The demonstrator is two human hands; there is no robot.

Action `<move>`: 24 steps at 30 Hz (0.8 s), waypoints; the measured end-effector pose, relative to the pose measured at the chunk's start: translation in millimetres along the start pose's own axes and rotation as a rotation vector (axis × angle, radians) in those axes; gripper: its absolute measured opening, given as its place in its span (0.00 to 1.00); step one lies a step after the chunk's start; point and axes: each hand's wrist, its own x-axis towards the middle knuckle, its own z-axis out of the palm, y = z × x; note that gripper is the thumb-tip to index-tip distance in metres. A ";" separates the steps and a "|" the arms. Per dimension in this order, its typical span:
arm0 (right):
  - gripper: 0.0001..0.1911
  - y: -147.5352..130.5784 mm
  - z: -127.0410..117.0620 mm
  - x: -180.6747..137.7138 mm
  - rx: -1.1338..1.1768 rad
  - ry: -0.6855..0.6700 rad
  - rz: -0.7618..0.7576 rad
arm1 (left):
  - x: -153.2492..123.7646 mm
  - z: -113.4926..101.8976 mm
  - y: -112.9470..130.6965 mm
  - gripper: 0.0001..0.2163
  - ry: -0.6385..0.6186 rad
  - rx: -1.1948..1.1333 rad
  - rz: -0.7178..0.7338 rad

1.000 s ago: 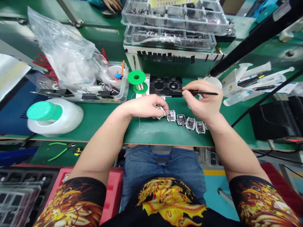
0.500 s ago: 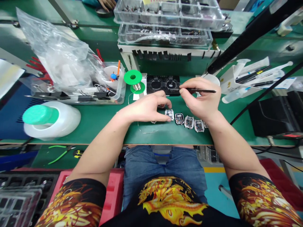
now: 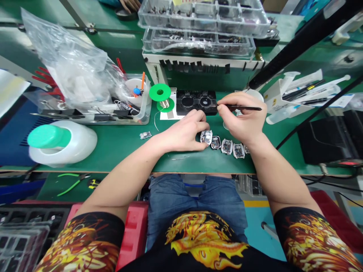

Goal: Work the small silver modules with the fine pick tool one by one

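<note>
At far left of the frame a white jug (image 3: 61,141) with a green cap lies on the green bench (image 3: 119,149), and above it a clear bag (image 3: 70,71) slumps over a tray of clips. A lone module (image 3: 145,135) sits by itself left of centre, and a green solder spool (image 3: 159,93) stands just above it. My left hand (image 3: 184,132) rests at mid-frame, fingers curled down and pinching the first module (image 3: 206,137) of a row (image 3: 227,145) that runs to the right along the bench; the black fixture (image 3: 197,102) lies just behind my knuckles. These modules look light, small and fragile, with exposed electronics inside a pale frame, so I judge they are best held by the frame edges, never pressed on the middle, and they would skid easily on the mat. My right hand (image 3: 245,121) is closed around black tweezers (image 3: 241,108), held level with the tips pointing left toward the fixture, above the row. Stacked clear parts boxes (image 3: 204,22) fill the top centre, and syringes (image 3: 309,88) lie at upper right. I can read no writing or brand anywhere; the labels are too small and blurred.
</note>
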 end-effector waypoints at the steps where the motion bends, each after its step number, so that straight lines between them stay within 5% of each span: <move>1: 0.08 -0.2 -0.3 0.4 0.002 0.008 0.000 | 0.2 -1.9 2.6 0.16 0.039 -0.098 -0.022; 7: 0.07 0.1 -1.7 1.9 0.038 0.078 -0.018 | 3.6 -9.2 6.8 0.26 0.186 -1.001 -0.270; 10: 0.06 1.2 -1.1 2.0 0.006 0.083 -0.004 | 8.1 -8.9 -1.3 0.30 0.234 -1.254 -0.340; 24: 0.07 0.5 0.2 3.3 0.109 0.102 -0.013 | 16.4 -11.6 -3.6 0.24 0.374 -1.381 -0.514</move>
